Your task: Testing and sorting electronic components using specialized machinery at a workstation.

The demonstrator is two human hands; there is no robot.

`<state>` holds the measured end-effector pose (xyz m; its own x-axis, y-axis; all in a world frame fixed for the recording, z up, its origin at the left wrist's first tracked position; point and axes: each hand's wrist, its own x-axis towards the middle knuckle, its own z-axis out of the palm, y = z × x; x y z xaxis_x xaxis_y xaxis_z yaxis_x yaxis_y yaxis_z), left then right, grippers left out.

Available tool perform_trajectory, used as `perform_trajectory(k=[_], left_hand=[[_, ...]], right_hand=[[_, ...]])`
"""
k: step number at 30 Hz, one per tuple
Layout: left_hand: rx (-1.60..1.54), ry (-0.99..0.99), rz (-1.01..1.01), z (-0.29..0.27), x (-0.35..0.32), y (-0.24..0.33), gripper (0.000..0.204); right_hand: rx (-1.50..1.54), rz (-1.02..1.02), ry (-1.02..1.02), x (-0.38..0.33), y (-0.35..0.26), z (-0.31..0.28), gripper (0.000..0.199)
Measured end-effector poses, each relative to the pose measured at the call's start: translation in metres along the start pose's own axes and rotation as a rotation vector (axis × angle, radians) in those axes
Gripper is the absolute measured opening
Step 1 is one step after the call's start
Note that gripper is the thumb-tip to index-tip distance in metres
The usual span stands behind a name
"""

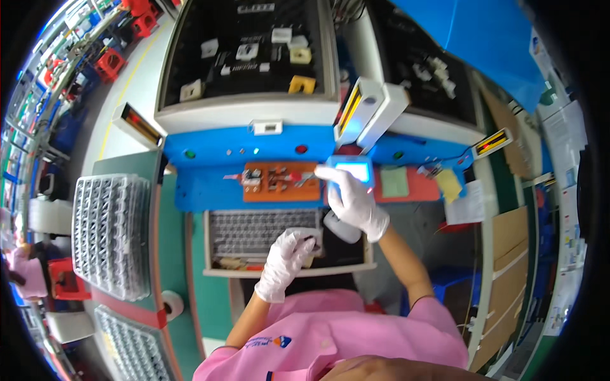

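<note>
My left hand, in a white glove, is closed above the front of the keyboard. Its fingertips pinch a small dark part, mostly covered by the glove. Farther forward, my gloved right hand reaches with its index finger stretched out to the right end of an orange fixture. Whether the fingertip touches the fixture's metal clamp I cannot tell. Beside that hand stands a small device with a lit screen. A white mouse lies beneath my right hand.
Light bars stand behind the fixture on a blue bench panel. Stacked clear plastic trays are at left, a tape roll beside them. At right lie a red mat, green notes and a paper sheet.
</note>
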<state>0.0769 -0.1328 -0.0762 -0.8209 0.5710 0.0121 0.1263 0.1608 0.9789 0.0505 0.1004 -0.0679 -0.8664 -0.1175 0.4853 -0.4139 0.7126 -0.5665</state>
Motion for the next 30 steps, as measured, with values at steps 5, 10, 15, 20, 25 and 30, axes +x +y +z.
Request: perform_trajectory(k=[5,10,15,20,25,30], left_hand=[[-0.095,0.148,-0.321,-0.021,-0.015,-0.019,0.045],[-0.267,0.229,-0.320,-0.034,-0.010,-0.024,0.026],[-0.276,0.270,-0.302,-0.036,-0.004,-0.034,0.024],[-0.283,0.381,-0.215,-0.043,0.004,-0.037,0.027],[-0.217,0.569,-0.142,-0.058,0.019,-0.031,0.025],[0.174,0.758,0.184,-0.072,0.046,-0.028,0.026]], right_hand=[[-0.016,-0.178,-0.131,0.031,0.003,0.043,0.038],[0.006,-0.183,-0.094,0.037,0.004,0.041,0.036],[-0.074,-0.092,0.102,0.048,-0.003,0.003,0.025],[-0.255,-0.145,0.019,0.070,-0.016,0.025,0.036],[-0.354,-0.352,-0.184,0.098,-0.026,0.097,0.044],[-0.188,-0.356,-0.216,0.101,-0.015,0.108,0.037]])
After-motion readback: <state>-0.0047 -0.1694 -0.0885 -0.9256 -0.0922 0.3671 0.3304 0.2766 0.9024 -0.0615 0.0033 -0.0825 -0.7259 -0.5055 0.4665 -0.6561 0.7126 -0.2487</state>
